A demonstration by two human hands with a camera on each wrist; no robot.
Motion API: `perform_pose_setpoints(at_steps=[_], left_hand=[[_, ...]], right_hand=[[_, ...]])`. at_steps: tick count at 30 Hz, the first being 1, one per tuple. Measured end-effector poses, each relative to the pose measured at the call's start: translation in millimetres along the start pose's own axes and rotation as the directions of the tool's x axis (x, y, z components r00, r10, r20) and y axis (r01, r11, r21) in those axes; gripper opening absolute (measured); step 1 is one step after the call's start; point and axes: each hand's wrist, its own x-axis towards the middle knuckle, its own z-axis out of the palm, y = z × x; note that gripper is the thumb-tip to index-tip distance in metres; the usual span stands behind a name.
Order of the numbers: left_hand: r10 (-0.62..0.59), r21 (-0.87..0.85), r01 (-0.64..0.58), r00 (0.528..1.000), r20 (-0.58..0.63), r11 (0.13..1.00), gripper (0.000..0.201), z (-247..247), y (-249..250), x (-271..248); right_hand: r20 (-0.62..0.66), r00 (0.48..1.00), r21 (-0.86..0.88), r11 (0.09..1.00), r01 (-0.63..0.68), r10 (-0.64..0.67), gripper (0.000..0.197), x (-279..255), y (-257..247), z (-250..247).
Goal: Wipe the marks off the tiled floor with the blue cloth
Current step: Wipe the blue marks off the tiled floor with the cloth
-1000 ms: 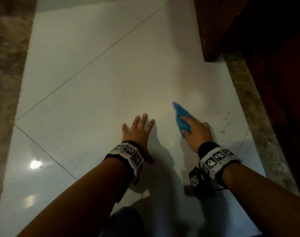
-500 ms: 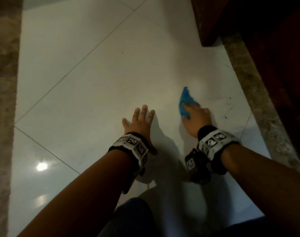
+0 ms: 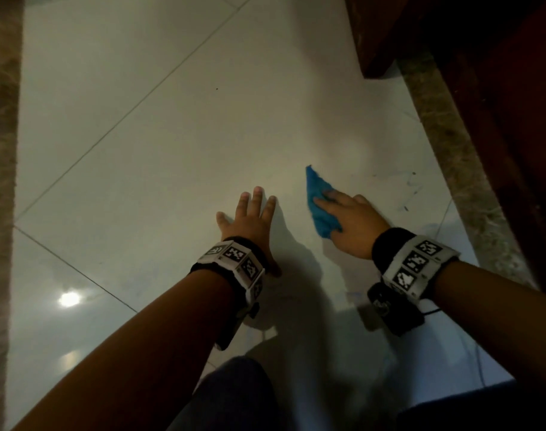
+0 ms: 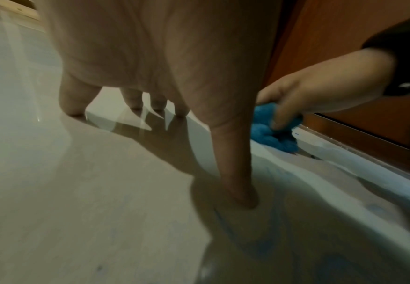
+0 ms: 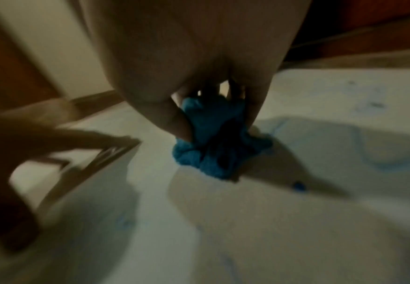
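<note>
A bunched blue cloth (image 3: 319,206) lies on the white tiled floor (image 3: 172,150), and my right hand (image 3: 347,222) grips it, thumb and fingers curled around the wad (image 5: 211,146). Dark scribbled marks (image 3: 408,191) show on the tile just right of the cloth, near the stone border. Faint blue smears (image 5: 369,153) streak the floor around the cloth. My left hand (image 3: 249,219) lies flat on the tile to the left of the cloth, fingers spread and straight. In the left wrist view its fingertips (image 4: 242,199) press the floor, with the cloth (image 4: 272,132) beyond.
Dark wooden furniture (image 3: 483,88) stands along the right, behind a speckled stone border strip (image 3: 452,166). Another stone strip (image 3: 1,181) runs down the left edge. A lamp's reflection (image 3: 68,298) glares on the tile at the lower left. My knee (image 3: 234,396) is at the bottom.
My right hand has slid the cloth forward and then back toward me across the tile. The left hand has stayed planted on the floor.
</note>
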Motion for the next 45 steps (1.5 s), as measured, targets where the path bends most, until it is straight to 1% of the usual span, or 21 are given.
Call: perform_pose_setpoints(at_steps=[2,4,8,10,12,16,20,25,27,29,31,32,33,35,36,38,40,41,42,43,45], left_hand=[[0.000,0.003,0.000,1.000,0.003,1.000,0.142,1,-1,0],[-0.002,-0.001,0.002,1.000,0.005,1.000,0.143,1,-1,1],[-0.011,0.002,0.011,1.000,0.004,1.000,0.145,0,-1,2],[-0.014,0.003,0.014,1.000,0.003,1.000,0.145,0,-1,3],[-0.013,0.003,0.013,1.000,0.000,1.000,0.146,0,-1,3],[-0.008,-0.013,0.008,1.000,0.006,1.000,0.146,0,-2,3],[-0.009,-0.012,0.010,1.000,0.014,1.000,0.146,-1,-2,3],[-0.017,-0.012,0.017,1.000,0.016,1.000,0.148,-1,-1,3],[-0.024,-0.005,0.024,1.000,0.020,1.000,0.147,-2,1,4],[-0.034,0.003,0.034,0.999,0.026,0.999,0.147,-3,2,5],[-0.032,-0.001,0.032,0.999,0.029,0.999,0.146,-4,2,4],[-0.025,-0.005,0.025,0.999,0.027,1.000,0.147,-3,1,4],[-0.020,-0.009,0.020,1.000,0.024,1.000,0.147,-3,1,4],[-0.016,-0.009,0.016,1.000,0.024,1.000,0.148,-4,0,3],[-0.017,-0.007,0.017,0.999,0.028,1.000,0.148,-4,0,3],[-0.023,-0.002,0.023,0.999,0.032,1.000,0.148,-4,2,4],[-0.030,0.012,0.030,0.999,0.033,0.999,0.149,-4,2,6],[-0.031,0.013,0.031,0.999,0.032,0.999,0.149,-4,2,6],[-0.029,0.010,0.028,0.999,0.030,1.000,0.149,-4,2,7],[-0.025,0.005,0.025,0.999,0.027,1.000,0.149,-4,1,7],[-0.023,0.002,0.023,0.999,0.029,1.000,0.149,-4,1,5]], right_hand=[[-0.020,0.996,0.086,0.992,0.090,-0.089,0.067,-3,6,-3],[-0.059,0.994,0.278,0.955,0.106,-0.093,0.064,1,15,-9],[-0.149,0.982,0.478,0.878,-0.030,0.114,0.041,13,11,-14],[-0.165,0.973,0.380,0.920,-0.090,0.164,0.031,14,3,-13],[-0.204,0.970,0.202,0.975,-0.092,0.134,0.032,13,2,-14],[-0.292,0.953,0.322,0.947,0.021,0.079,0.041,10,-3,-8],[-0.282,0.955,0.261,0.951,0.166,-0.090,0.040,3,-12,5],[-0.344,0.914,0.409,0.911,-0.059,0.214,0.038,23,1,-5],[-0.337,0.934,0.334,0.943,0.002,0.118,0.037,13,-17,11],[-0.293,0.952,0.217,0.964,0.153,-0.085,0.036,-3,-32,24],[-0.275,0.935,0.160,0.948,0.275,-0.225,0.035,-5,-26,20],[-0.306,0.930,0.205,0.940,0.273,-0.204,0.033,2,-20,13],[-0.343,0.935,0.300,0.933,0.199,-0.090,0.033,10,-14,2],[-0.335,0.914,0.558,0.830,-0.006,0.231,0.036,23,-6,-13],[-0.321,0.900,0.568,0.820,-0.068,0.296,0.037,26,-6,-12],[-0.330,0.921,0.385,0.920,-0.069,0.208,0.035,22,-16,-2],[-0.278,0.961,0.238,0.969,0.068,0.001,0.035,15,-24,11],[-0.232,0.971,0.251,0.960,0.121,-0.062,0.036,14,-25,8],[-0.254,0.966,0.333,0.933,0.137,-0.051,0.038,18,-18,3],[-0.298,0.954,0.414,0.906,0.090,0.042,0.042,26,-7,-2],[-0.273,0.928,0.508,0.857,-0.085,0.253,0.039,33,3,-15]])
